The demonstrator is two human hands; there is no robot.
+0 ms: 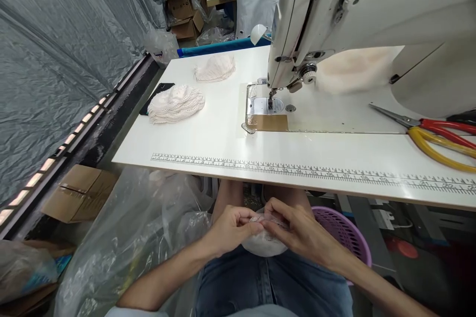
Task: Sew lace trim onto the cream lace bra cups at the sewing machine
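Observation:
Over my lap, in front of the table's edge, both hands pinch a pale lace-edged fabric piece (265,243). My left hand (234,228) grips its upper left edge between thumb and fingers. From the other side my right hand (293,225) pinches the same edge, with the fingertips of both hands close together. The fabric's lower part hangs rounded below my fingers. Above on the white table (208,141) stands a sewing machine (293,34), its presser foot (270,103) apart from my hands.
A stack of lace pieces (176,104) and another pale piece (215,68) lie at the table's left. Scissors (420,126) rest at the right. A purple basket (345,230), a clear plastic bag (137,237) and a cardboard box (80,193) are below. A person (256,0) sits beyond.

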